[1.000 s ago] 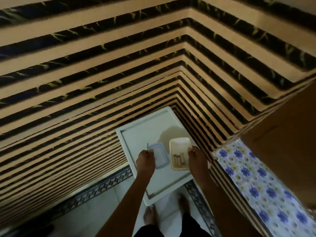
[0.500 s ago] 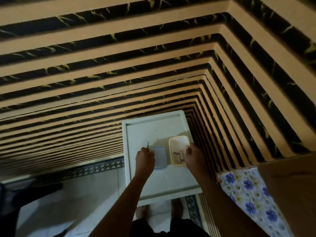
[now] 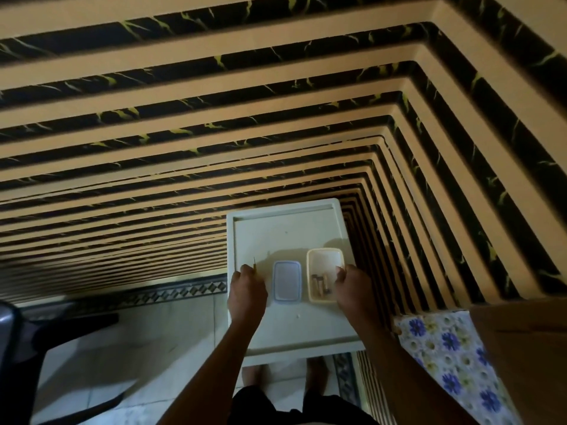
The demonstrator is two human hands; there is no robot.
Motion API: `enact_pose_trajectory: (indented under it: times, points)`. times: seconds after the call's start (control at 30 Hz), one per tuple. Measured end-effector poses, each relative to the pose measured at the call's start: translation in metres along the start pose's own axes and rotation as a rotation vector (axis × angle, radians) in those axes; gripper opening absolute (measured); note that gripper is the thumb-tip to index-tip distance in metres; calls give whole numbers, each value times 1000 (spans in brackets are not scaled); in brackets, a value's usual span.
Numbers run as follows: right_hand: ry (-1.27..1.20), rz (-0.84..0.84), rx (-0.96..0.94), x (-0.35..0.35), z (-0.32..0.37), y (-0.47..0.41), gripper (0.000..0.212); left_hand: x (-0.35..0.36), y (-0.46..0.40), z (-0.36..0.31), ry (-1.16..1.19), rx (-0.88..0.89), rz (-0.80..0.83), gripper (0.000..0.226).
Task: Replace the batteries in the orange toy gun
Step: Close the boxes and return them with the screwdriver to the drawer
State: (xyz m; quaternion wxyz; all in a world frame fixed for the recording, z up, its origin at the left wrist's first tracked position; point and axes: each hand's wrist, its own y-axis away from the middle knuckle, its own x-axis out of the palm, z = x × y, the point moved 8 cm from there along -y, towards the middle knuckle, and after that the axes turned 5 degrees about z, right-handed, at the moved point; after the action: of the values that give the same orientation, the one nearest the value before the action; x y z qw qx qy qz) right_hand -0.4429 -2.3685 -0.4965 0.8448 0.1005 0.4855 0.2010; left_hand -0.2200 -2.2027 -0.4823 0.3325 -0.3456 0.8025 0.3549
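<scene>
Left hand (image 3: 247,289): fingers curled around a thin pointed tool (image 3: 254,262), probably a small screwdriver, its tip poking up past the knuckles toward the far side; it hovers over the left part of the white tray table (image 3: 285,231).
Right hand (image 3: 352,286): curled at the right rim of the cream container (image 3: 325,258), fingertips on or over its edge; whether they actually pinch the rim cannot be told at this size.
Purpose of the holds (judgement): the tool is kept ready for a battery-cover screw, while the other hand steadies or positions the open box so its contents can be reached.
Cream container: open, lidless, near the right edge of the tray table; a few small dark cylinders, likely batteries (image 3: 320,282), lie in its near half.
Blue-rimmed lid (image 3: 287,280): flat on the table between the two hands, just left of the container, apparently set aside to leave the box open.
Orange toy gun: not in view anywhere in the picture.
Stage (judgement): preparation only; tool and cells are gathered, the toy not yet brought to the work surface.
Surroundings: striped black-and-tan wall cladding (image 3: 214,118) beyond and to the right; floral cloth (image 3: 445,342) at near right; tiled floor (image 3: 147,326) and the person's bare feet below.
</scene>
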Motion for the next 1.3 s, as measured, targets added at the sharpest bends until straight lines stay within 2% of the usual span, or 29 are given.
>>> enact_pose_trajectory:
  times: [0.13,0.27,0.43,0.57,0.67,0.8,0.93,1.03,1.13,1.2,1.3]
  points:
    - [25,-24,-25,-2,3,1,31,-1,-5,0,-23,69,7,11]
    - [2,-46,-53,-3,3,3,28,1,-10,4,12,83,47,14]
    - [-49,-30,-50,-5,-6,18,40,-1,0,11,53,98,22,35]
    - [-67,-35,-13,-8,-17,41,52,-9,26,19,29,192,-66,32]
    - [-31,-60,-10,-12,-24,67,56,-12,51,27,-25,269,-73,30]
    - [-35,-105,-22,-10,-27,107,48,-5,85,40,-142,402,22,35]
    - [-5,-105,-14,8,-29,145,39,8,104,69,-245,525,154,52]
    - [22,-84,-22,31,-39,172,35,15,114,86,-303,621,193,65]
    - [3,-106,-26,57,-54,197,33,22,117,100,-329,706,226,69]
    - [25,-22,-24,83,-65,202,26,24,116,104,-328,750,234,67]
    - [76,129,-118,121,-74,202,20,22,114,104,-307,768,218,64]
